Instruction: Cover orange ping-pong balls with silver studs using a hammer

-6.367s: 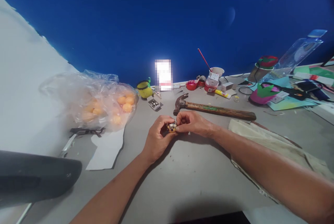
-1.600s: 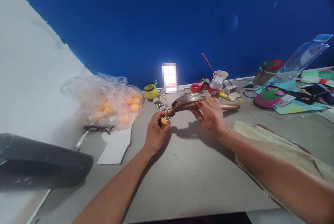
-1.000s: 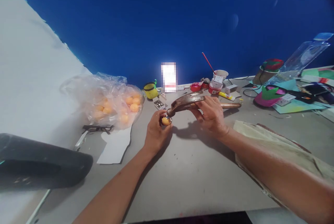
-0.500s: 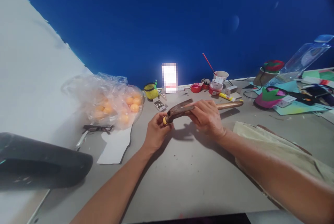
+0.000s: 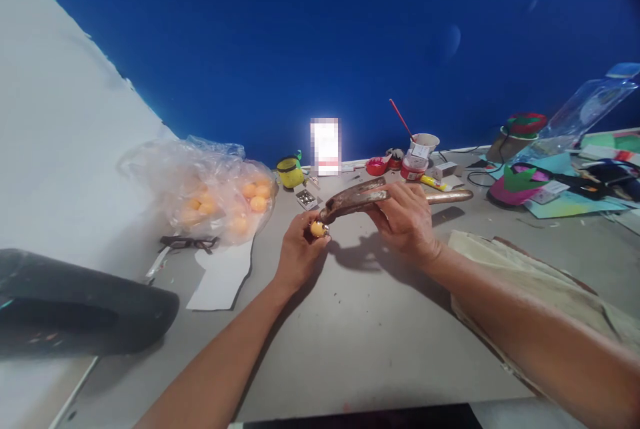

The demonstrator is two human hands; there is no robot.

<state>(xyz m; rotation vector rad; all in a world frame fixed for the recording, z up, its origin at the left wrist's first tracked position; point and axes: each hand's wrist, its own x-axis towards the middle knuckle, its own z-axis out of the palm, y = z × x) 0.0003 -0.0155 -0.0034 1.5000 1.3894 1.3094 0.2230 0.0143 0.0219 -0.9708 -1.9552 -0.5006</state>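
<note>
My left hand is closed around a small yellow rounded piece with shiny metal spots. Its underside is hidden by the fingers. Just above it hangs the narrow end of a worn claw hammer, dark and rusty with a split metal head; whether it touches the piece, I cannot tell. My right hand grips the hammer close behind the head, and the wooden handle sticks out to the right. Behind my left hand an open small box holds several shiny round metal bits.
Clear plastic bags of orange balls, glasses and white paper lie left. A dark cylinder occupies the near left. Behind are a yellow pot and cup. At right are beige cloth and coloured paper.
The hammer and my right hand have shifted slightly right, and the split end has risen a little. More of the yellow piece and its shiny spots now shows in my left hand.
</note>
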